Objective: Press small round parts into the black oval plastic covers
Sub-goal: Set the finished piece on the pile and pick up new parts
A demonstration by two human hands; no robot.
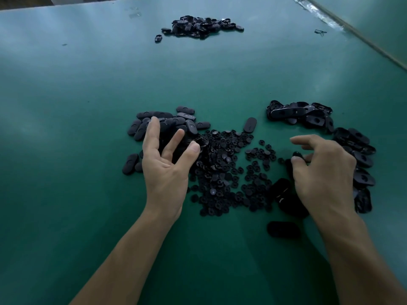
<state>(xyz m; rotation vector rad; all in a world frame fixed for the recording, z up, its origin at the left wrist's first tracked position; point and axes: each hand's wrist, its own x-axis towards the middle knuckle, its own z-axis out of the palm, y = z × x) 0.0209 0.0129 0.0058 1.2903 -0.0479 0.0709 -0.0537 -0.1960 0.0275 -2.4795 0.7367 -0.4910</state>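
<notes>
A heap of small round black parts [222,168] lies in the middle of the green table [88,106]. Black oval covers [165,121] are piled to its left, under my left hand [165,164], whose fingers are spread and straight over that pile. My right hand [323,172] hovers at the right edge of the round parts and pinches a small black piece [298,155] between thumb and curled fingers, the index finger pointing left. More oval covers [361,159] curve in a band behind and right of this hand. Several dark covers [284,228] lie near my right wrist.
A third pile of black covers [198,27] sits far back on the table. One single cover [250,124] lies beyond the round parts. A taped seam [352,34] runs diagonally along the table's far right edge, with a small wire-like scrap [320,31] near it.
</notes>
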